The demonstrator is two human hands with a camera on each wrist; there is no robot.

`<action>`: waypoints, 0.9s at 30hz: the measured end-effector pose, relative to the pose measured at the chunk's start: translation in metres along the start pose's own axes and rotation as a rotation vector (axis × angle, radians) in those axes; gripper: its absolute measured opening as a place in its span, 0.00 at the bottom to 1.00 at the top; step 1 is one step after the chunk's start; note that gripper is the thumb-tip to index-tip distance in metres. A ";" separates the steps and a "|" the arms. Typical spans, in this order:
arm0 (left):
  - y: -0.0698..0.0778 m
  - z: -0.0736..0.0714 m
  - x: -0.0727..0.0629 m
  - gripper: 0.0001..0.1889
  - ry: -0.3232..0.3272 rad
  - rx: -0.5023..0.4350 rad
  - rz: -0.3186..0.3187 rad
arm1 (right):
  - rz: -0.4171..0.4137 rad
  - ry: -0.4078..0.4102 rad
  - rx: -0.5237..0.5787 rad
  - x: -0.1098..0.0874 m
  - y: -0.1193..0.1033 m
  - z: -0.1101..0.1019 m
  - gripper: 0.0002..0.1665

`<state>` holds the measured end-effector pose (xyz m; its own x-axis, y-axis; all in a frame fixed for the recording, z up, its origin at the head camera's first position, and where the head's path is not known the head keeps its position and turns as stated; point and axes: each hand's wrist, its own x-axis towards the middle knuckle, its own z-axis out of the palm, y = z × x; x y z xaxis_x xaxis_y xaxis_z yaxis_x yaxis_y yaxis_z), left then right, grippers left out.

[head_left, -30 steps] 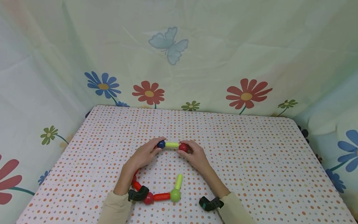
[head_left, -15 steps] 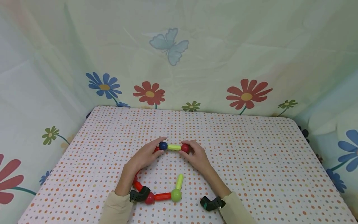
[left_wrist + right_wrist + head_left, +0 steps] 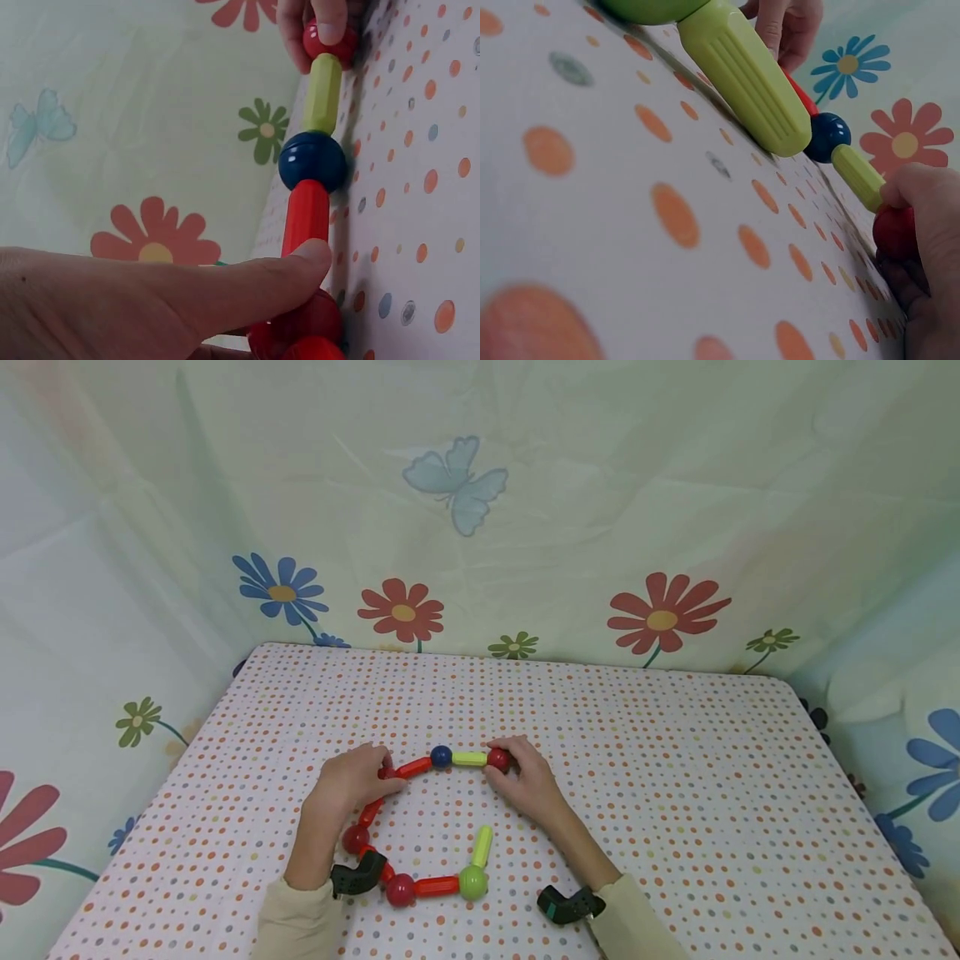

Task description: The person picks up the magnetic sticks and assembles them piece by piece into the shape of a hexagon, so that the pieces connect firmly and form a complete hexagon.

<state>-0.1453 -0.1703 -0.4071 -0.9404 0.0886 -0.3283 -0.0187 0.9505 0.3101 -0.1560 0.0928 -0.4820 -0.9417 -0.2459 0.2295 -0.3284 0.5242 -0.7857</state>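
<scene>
A chain of balls and rods lies on the table in an open loop. My left hand point(image 3: 341, 785) pinches a red ball point(image 3: 319, 319) on its far left side, thumb lying along the red rod point(image 3: 413, 767). That rod runs to a blue ball point(image 3: 441, 756), then a yellow-green rod point(image 3: 469, 759) leads to another red ball point(image 3: 498, 759). My right hand point(image 3: 531, 783) grips this end ball between thumb and fingers. Nearer me, the chain goes on through a red ball point(image 3: 356, 839) and a second one point(image 3: 401, 890) to a green ball point(image 3: 473, 882).
From the green ball a yellow-green rod point(image 3: 482, 845) sticks out with a free end, pointing away from me. A dotted cloth point(image 3: 675, 793) covers the table. Behind it hangs a flowered curtain point(image 3: 555, 527). Each wrist wears a black camera band point(image 3: 358, 875).
My left hand has let go near the blue ball and slid left and nearer me to the red ball. The blue ball and right end have shifted slightly right; my right hand keeps its grip.
</scene>
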 end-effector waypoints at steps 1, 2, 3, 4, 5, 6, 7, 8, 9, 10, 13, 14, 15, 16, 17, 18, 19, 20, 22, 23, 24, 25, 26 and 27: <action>0.000 0.000 0.000 0.17 -0.008 -0.002 -0.008 | 0.000 -0.002 0.004 0.000 0.000 0.000 0.21; 0.001 0.000 -0.001 0.16 -0.014 -0.002 -0.012 | 0.001 -0.004 0.008 0.000 -0.001 0.000 0.21; 0.001 0.001 -0.001 0.16 -0.016 -0.001 -0.013 | 0.002 -0.007 0.010 0.000 -0.001 0.000 0.20; 0.002 0.001 0.000 0.15 -0.017 -0.003 -0.015 | 0.001 -0.008 0.011 -0.001 -0.001 -0.001 0.20; 0.002 0.001 0.000 0.15 -0.017 -0.005 -0.015 | 0.002 -0.010 0.011 -0.001 -0.001 -0.001 0.20; 0.003 0.002 0.000 0.15 -0.017 -0.007 -0.016 | 0.003 -0.011 0.009 -0.001 -0.001 -0.001 0.20; 0.003 0.002 0.000 0.15 -0.018 -0.009 -0.018 | 0.005 -0.013 0.010 -0.001 -0.001 -0.001 0.20; 0.003 0.002 0.001 0.15 -0.018 -0.011 -0.017 | 0.007 -0.015 0.013 -0.001 -0.001 -0.001 0.20; 0.003 0.002 0.001 0.14 -0.018 -0.012 -0.016 | 0.008 -0.018 0.015 -0.001 -0.001 -0.001 0.20; 0.003 0.002 0.001 0.14 -0.017 -0.014 -0.015 | 0.008 -0.019 0.015 -0.001 -0.001 -0.001 0.20; 0.003 0.002 0.002 0.14 -0.016 -0.019 -0.004 | 0.004 -0.022 0.012 -0.001 0.000 0.000 0.20; 0.002 0.003 0.003 0.14 -0.016 -0.021 0.001 | 0.001 -0.021 0.009 -0.001 0.000 0.000 0.20; 0.002 0.003 0.003 0.13 -0.016 -0.025 0.005 | -0.001 -0.020 0.003 -0.001 0.000 0.000 0.20; 0.001 0.003 0.003 0.14 -0.012 -0.037 0.007 | -0.002 -0.017 0.001 0.000 0.001 0.000 0.20; 0.001 0.004 0.003 0.14 -0.006 -0.052 0.010 | -0.002 -0.015 0.000 0.000 0.001 0.001 0.20; 0.001 0.004 0.004 0.13 0.004 -0.069 0.012 | -0.001 -0.012 -0.003 -0.001 0.001 0.001 0.19; 0.000 0.005 0.004 0.14 0.021 -0.085 0.016 | -0.001 -0.009 -0.003 -0.001 0.001 0.001 0.19; 0.000 0.006 0.005 0.14 0.040 -0.106 0.016 | -0.001 -0.005 -0.002 -0.001 0.001 0.001 0.19; 0.000 0.008 0.006 0.16 0.087 -0.148 0.014 | 0.000 0.004 -0.001 -0.001 0.001 0.001 0.18; 0.000 0.009 0.007 0.17 0.109 -0.166 0.016 | 0.000 0.007 -0.001 -0.001 0.000 0.001 0.18; 0.000 0.010 0.008 0.18 0.126 -0.182 0.017 | 0.000 0.011 0.003 -0.001 0.000 0.001 0.18; 0.000 0.010 0.009 0.20 0.139 -0.195 0.020 | -0.001 0.015 0.008 -0.001 0.000 0.001 0.18; 0.001 0.011 0.010 0.21 0.144 -0.208 0.018 | 0.000 0.017 0.011 -0.001 -0.001 0.000 0.18; 0.001 0.011 0.010 0.23 0.148 -0.212 0.018 | 0.000 0.020 0.011 -0.001 -0.001 0.000 0.18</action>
<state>-0.1512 -0.1650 -0.4202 -0.9803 0.0457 -0.1920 -0.0577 0.8641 0.5000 -0.1543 0.0929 -0.4813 -0.9429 -0.2301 0.2409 -0.3280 0.5148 -0.7921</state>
